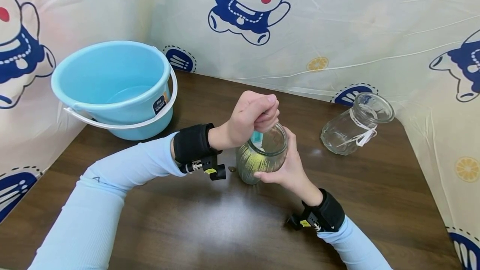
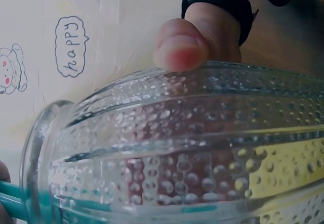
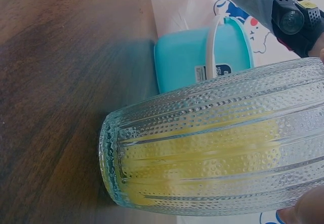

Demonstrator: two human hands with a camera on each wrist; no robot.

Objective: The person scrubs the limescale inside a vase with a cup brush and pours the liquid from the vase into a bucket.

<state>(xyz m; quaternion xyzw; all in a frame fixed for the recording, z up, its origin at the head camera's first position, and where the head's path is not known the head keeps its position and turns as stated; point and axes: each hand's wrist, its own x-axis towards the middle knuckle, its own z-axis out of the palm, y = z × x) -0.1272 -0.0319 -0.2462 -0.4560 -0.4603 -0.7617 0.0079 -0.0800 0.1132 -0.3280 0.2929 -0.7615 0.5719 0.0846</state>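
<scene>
A ribbed, dimpled glass jar (image 1: pixel 249 166) stands tilted on the table, its mouth toward the upper right. My right hand (image 1: pixel 286 170) grips its side, thumb in front. Above the mouth my left hand (image 1: pixel 249 118) is curled round a teal handle (image 1: pixel 257 137) that goes down into the jar. Something yellow shows through the glass (image 3: pixel 202 158) in the right wrist view. In the left wrist view the teal handle (image 2: pixel 12 198) enters the jar mouth, and the right thumb (image 2: pixel 181 49) rests on the glass (image 2: pixel 167 123).
A light blue bucket (image 1: pixel 112 116) with a white handle stands at the back left of the brown table (image 1: pixel 210 228). A second clear glass jar (image 1: pixel 341 132), with a white ribbon bow, is at the right. A small dark spot lies beside the held jar. Patterned cloth (image 1: pixel 337 20) hangs behind.
</scene>
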